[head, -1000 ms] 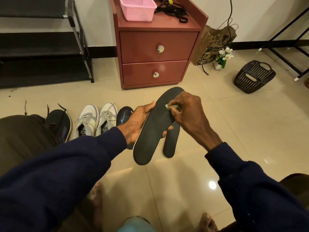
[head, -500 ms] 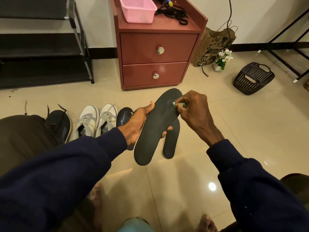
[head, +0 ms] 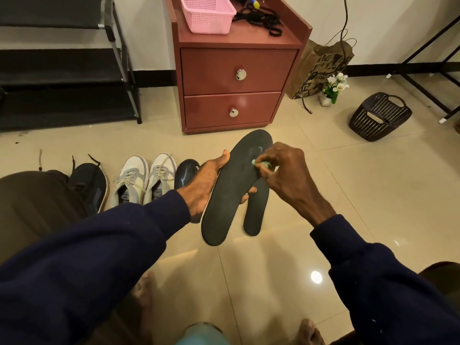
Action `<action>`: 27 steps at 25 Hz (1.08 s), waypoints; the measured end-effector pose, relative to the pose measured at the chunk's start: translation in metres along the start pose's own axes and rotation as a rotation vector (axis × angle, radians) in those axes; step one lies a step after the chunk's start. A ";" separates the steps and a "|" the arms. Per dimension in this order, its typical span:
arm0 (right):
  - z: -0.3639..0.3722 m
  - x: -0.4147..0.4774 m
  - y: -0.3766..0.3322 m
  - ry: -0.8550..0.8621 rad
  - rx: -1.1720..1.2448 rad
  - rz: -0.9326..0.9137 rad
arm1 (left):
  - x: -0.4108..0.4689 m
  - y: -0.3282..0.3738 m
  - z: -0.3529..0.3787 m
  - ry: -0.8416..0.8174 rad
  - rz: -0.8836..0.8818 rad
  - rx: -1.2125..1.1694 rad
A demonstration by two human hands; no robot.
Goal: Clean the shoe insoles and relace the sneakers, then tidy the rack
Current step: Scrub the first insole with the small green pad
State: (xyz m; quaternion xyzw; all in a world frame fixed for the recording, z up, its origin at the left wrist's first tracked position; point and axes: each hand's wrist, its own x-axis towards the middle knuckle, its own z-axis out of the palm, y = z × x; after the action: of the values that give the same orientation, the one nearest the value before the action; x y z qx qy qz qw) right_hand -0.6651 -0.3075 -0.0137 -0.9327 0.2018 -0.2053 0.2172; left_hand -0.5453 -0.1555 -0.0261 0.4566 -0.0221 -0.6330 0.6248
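Note:
My left hand (head: 207, 184) grips a black insole (head: 231, 192) by its left edge, holding it above the floor with the toe end pointing away. My right hand (head: 281, 173) pinches a small pale green wipe (head: 258, 163) and presses it against the insole's upper part, where a wet smear shows. A second black insole (head: 256, 212) lies on the tiles just beneath. Two white sneakers (head: 144, 179) stand side by side on the floor to the left, with a dark sneaker (head: 89, 185) further left and another dark shoe (head: 185, 171) partly hidden behind my left hand.
A red two-drawer cabinet (head: 231, 78) stands ahead, carrying a pink basket (head: 207, 13) and black laces (head: 261, 18). A black shoe rack (head: 64, 66) fills the far left. A paper bag (head: 321, 68), a small flower pot (head: 332, 89) and a dark basket (head: 379, 115) sit to the right.
My right hand has slid the wipe a little up and to the right along the insole, then back down slightly. The left hand keeps holding the insole in the same place.

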 end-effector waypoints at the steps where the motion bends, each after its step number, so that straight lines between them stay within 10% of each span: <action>1: 0.002 -0.005 -0.010 -0.127 0.074 -0.028 | 0.001 0.000 -0.002 0.012 -0.003 -0.008; 3: 0.001 -0.006 -0.016 -0.282 0.131 -0.033 | 0.003 -0.001 -0.003 0.037 -0.007 -0.020; 9: -0.004 0.007 0.017 0.101 -0.084 0.077 | -0.001 0.000 0.001 0.005 -0.008 0.008; 13: 0.004 -0.001 -0.010 -0.193 0.088 -0.029 | 0.002 -0.002 -0.001 0.038 -0.022 0.009; 19: -0.005 0.013 0.020 0.155 -0.094 0.118 | -0.001 -0.002 0.004 -0.003 -0.032 0.036; 24: 0.005 0.003 -0.007 -0.149 0.057 -0.009 | 0.004 -0.003 -0.002 0.024 -0.021 0.036; 27: -0.006 0.016 0.012 0.080 -0.042 0.100 | 0.003 -0.003 0.002 -0.008 -0.030 0.038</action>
State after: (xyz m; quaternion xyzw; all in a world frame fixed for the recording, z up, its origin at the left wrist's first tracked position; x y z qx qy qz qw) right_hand -0.6579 -0.3265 -0.0102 -0.9169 0.2608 -0.2272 0.1993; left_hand -0.5482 -0.1581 -0.0286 0.4663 -0.0296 -0.6435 0.6063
